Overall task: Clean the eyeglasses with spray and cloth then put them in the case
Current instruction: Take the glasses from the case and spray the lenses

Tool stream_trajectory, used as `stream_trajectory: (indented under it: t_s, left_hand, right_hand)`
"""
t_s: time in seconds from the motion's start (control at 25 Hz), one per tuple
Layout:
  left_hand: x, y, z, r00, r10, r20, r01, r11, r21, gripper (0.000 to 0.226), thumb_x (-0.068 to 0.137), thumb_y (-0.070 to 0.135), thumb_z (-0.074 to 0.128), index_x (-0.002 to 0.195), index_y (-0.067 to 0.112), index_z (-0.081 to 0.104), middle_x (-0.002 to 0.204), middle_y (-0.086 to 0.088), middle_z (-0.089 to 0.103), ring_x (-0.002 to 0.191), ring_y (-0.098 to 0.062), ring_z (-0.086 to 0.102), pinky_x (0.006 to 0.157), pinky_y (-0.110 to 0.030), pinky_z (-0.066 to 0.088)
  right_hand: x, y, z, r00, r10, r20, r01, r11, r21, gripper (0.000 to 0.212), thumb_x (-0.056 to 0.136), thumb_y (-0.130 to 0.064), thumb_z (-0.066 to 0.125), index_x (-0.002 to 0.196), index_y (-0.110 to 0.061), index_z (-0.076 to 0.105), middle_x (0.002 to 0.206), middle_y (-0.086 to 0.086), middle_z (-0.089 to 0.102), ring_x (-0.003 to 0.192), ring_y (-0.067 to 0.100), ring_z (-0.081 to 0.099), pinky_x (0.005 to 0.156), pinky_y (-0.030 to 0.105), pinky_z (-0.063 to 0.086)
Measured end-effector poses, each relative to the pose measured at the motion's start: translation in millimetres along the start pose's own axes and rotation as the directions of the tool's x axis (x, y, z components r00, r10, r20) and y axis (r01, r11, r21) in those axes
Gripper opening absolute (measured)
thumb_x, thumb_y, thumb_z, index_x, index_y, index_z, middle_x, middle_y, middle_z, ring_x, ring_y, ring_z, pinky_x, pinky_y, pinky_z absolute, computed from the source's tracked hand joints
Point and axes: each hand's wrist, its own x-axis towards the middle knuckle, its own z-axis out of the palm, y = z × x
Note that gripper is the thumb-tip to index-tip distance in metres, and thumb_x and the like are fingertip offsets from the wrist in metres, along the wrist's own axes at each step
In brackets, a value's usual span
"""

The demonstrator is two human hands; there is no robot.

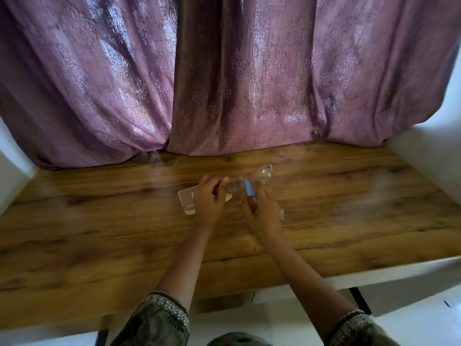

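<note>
Head view: looking down over both forearms at a table, blurred by motion.
Curtain (224,78): mauve patterned cloth hanging behind the far edge of the table.
Table (99,221): wood-grain top, with all the task's things gathered near its middle.
Case (187,199): white, lying open on the table, partly under the left hand.
Left hand (209,198): fingers curled shut on the left end of the glasses, held just above the case.
Right hand (262,213): closed on the spray bottle, just right of the left hand; the two nearly touch.
Glasses (264,172): clear lenses; the long axis runs from the left hand's grip up and to the right, and the free lens pokes out beyond the right hand's fingertips.
Spray bottle (249,189): small, with a blue part showing, upright in the right hand between the two lenses; which way its nozzle points is lost in blur.
Cloth (282,214): a grey sliver on the table under the right wrist is probably it; too hidden to be sure.
Judgement: spraying looks to be the step in hand, and the right hand is nearer the cloth for wiping.
</note>
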Motion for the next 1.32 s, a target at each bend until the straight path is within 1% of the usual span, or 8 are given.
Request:
stream_trajectory:
  t_s: [0.16, 0.28, 0.4, 0.56, 0.76, 1.0, 1.16, 1.32]
  left_hand:
    - [0.1, 1.0, 1.8, 1.0, -0.004, -0.003, 0.004, 1.0, 0.013, 0.042, 0.09, 0.041, 0.041, 0.076, 0.009, 0.065, 0.072, -0.007, 0.061, 0.067, 0.002, 0.046, 0.061, -0.009, 0.033]
    - [-1.5, 3.4, 2.2, 1.0, 0.004, -0.002, -0.004, 1.0, 0.01, 0.043, 0.09, 0.042, 0.041, 0.076, 0.009, 0.066, 0.074, -0.007, 0.061, 0.066, -0.004, 0.047, 0.061, -0.011, 0.034]
    - [-3.7, 6.0, 2.3, 1.0, -0.004, -0.002, 0.004, 1.0, -0.001, 0.043, 0.089, 0.043, 0.04, 0.078, 0.01, 0.066, 0.074, -0.007, 0.059, 0.068, -0.01, 0.049, 0.061, -0.015, 0.036]
    - [-5.1, 7.3, 3.6, 1.0, -0.007, -0.007, 0.007, 1.0, 0.0, 0.042, 0.09, 0.042, 0.041, 0.079, 0.01, 0.066, 0.075, -0.007, 0.059, 0.069, -0.01, 0.05, 0.062, -0.025, 0.041]
    - [-9.3, 9.4, 5.2, 1.0, 0.004, -0.011, -0.004, 1.0, -0.001, 0.041, 0.09, 0.043, 0.04, 0.076, 0.013, 0.064, 0.072, -0.006, 0.06, 0.069, -0.009, 0.049, 0.061, -0.023, 0.039]
    - [-9.3, 9.5, 5.5, 1.0, -0.008, -0.03, 0.008, 1.0, -0.021, 0.04, 0.089, 0.043, 0.041, 0.079, 0.013, 0.066, 0.075, -0.007, 0.059, 0.068, -0.007, 0.05, 0.061, -0.02, 0.039]
    - [-8.8, 14.8, 0.9, 0.999, -0.013, -0.046, 0.012, 1.0, -0.019, 0.032, 0.089, 0.043, 0.04, 0.07, 0.023, 0.056, 0.07, -0.002, 0.053, 0.067, 0.001, 0.046, 0.061, -0.01, 0.033]
    - [-8.2, 19.4, -5.3, 0.996, 0.003, -0.094, -0.004, 1.0, -0.016, 0.029, 0.09, 0.036, 0.044, 0.066, 0.021, 0.052, 0.067, 0.015, 0.042, 0.068, 0.008, 0.047, 0.061, -0.006, 0.034]
  right_hand:
    - [2.9, -6.9, -3.8, 0.999, -0.014, -0.04, 0.014, 1.0, 0.015, 0.057, 0.089, -0.017, 0.056, 0.137, -0.035, 0.031, 0.108, 0.002, 0.054, 0.056, 0.0, 0.047, 0.048, 0.008, 0.038]
    - [2.9, -2.7, -0.8, 1.0, -0.017, 0.002, 0.017, 1.0, -0.021, 0.06, 0.088, -0.014, 0.058, 0.135, -0.037, 0.028, 0.112, 0.001, 0.057, 0.068, 0.01, 0.054, 0.058, 0.013, 0.038]
    - [-0.2, 3.4, 2.1, 0.999, 0.016, 0.036, -0.014, 0.999, -0.052, 0.053, 0.09, -0.018, 0.056, 0.134, -0.033, 0.031, 0.115, 0.003, 0.059, 0.066, 0.009, 0.053, 0.058, 0.018, 0.042]
    - [1.7, 0.6, -3.2, 1.0, -0.008, -0.001, 0.008, 1.0, -0.017, 0.052, 0.088, -0.015, 0.057, 0.133, -0.032, 0.035, 0.106, 0.001, 0.059, 0.064, 0.007, 0.05, 0.055, 0.011, 0.035]
    - [-3.6, 4.4, -2.4, 0.999, 0.0, 0.053, 0.001, 1.0, -0.011, 0.056, 0.087, -0.013, 0.056, 0.132, -0.035, 0.033, 0.115, 0.001, 0.059, 0.073, 0.017, 0.057, 0.062, 0.026, 0.048]
    - [-5.2, 3.8, -7.3, 0.994, 0.022, 0.107, -0.019, 1.0, -0.024, 0.057, 0.087, -0.01, 0.055, 0.136, -0.029, 0.034, 0.114, 0.005, 0.059, 0.067, 0.008, 0.055, 0.059, 0.012, 0.04]
    - [-0.5, 1.5, -17.3, 0.999, 0.042, 0.005, -0.042, 0.999, -0.024, 0.053, 0.09, -0.017, 0.055, 0.137, -0.027, 0.036, 0.096, 0.003, 0.06, 0.051, 0.004, 0.047, 0.047, 0.012, 0.043]
    - [14.3, 7.7, -35.8, 0.997, 0.073, -0.033, -0.075, 0.996, -0.054, 0.06, 0.088, -0.014, 0.055, 0.139, -0.035, 0.032, 0.077, 0.005, 0.061, 0.047, 0.018, 0.052, 0.042, 0.03, 0.045]
